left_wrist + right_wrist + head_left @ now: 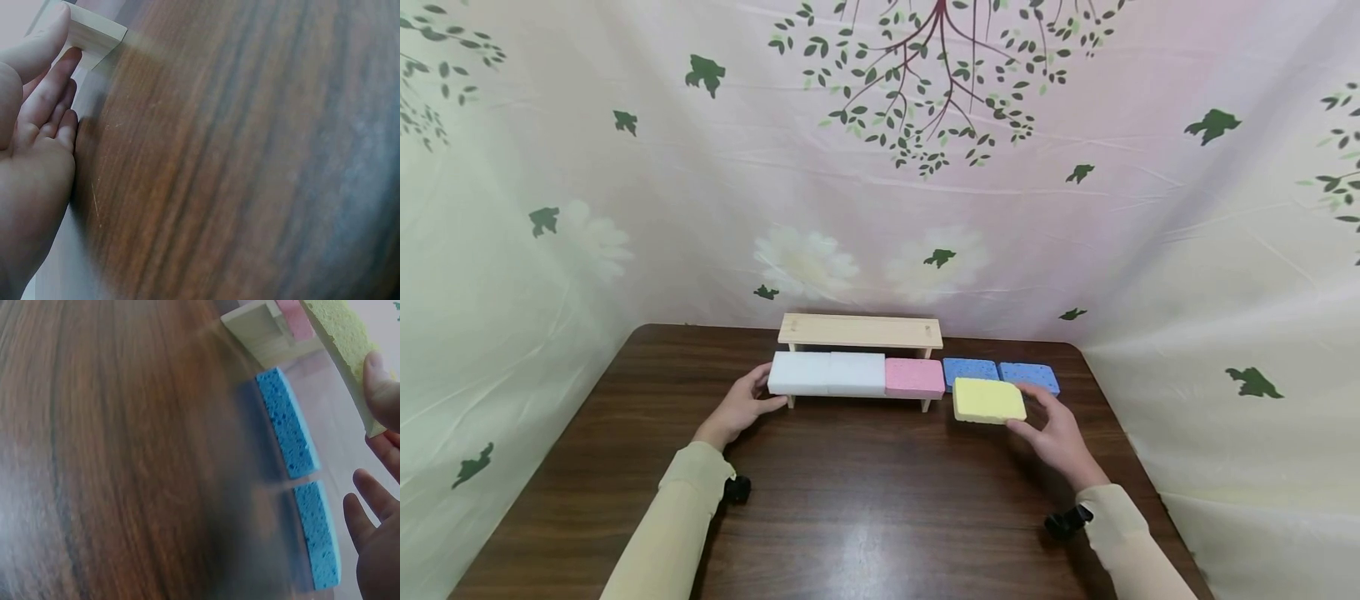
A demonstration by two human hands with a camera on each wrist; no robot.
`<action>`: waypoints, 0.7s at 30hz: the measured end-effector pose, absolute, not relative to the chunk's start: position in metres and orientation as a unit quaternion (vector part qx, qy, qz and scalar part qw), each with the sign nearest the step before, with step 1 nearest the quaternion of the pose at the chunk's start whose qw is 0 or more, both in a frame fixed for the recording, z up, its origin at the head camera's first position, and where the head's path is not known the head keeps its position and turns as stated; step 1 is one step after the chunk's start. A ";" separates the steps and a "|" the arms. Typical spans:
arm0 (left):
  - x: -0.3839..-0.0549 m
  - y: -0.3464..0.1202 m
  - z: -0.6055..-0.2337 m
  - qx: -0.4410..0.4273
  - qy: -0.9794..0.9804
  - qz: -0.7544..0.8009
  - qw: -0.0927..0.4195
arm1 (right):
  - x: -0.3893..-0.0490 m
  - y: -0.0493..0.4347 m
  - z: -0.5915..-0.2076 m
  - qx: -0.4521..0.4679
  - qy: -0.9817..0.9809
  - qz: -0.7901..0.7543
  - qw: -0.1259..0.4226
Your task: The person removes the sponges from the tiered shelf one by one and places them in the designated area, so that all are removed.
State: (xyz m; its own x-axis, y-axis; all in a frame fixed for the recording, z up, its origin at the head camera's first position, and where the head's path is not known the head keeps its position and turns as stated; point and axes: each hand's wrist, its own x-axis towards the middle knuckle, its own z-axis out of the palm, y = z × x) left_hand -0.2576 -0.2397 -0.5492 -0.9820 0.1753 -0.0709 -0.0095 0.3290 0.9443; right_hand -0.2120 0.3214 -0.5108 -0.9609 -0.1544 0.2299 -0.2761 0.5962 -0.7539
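My right hand (pixel 1060 437) pinches a yellow sponge (pixel 989 401) by its right end, thumb at the front edge. The sponge is raised above the table, partly in front of two blue sponges (pixel 972 369) lying side by side. At the left end of a two-tier wooden shelf (pixel 861 330), my left hand (pixel 747 408) grips the lower tier between thumb and fingers. Two white sponges (pixel 827 373) and a pink sponge (pixel 914 377) stand in a row on that lower tier. In the left wrist view, the thumb and index finger meet the shelf's pale wood (pixel 94 32).
A dark brown wooden table (pixel 850 483) carries everything. A printed fabric backdrop (pixel 865 208) with leaves and flowers hangs behind and along both sides. Each wrist carries a small black camera (pixel 1067 523).
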 end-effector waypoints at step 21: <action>-0.259 -0.240 -0.551 0.058 0.807 0.582 0.077 | -0.222 0.320 -0.542 0.101 -0.910 0.399 0.042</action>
State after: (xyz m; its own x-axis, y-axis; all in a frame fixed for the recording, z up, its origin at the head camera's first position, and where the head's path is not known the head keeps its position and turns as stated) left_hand -0.2593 -0.2398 -0.5513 -0.9812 0.1843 -0.0568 0.0043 0.3154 0.9490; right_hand -0.2217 0.3198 -0.5420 -0.9763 -0.1503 0.1560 -0.2166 0.6613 -0.7182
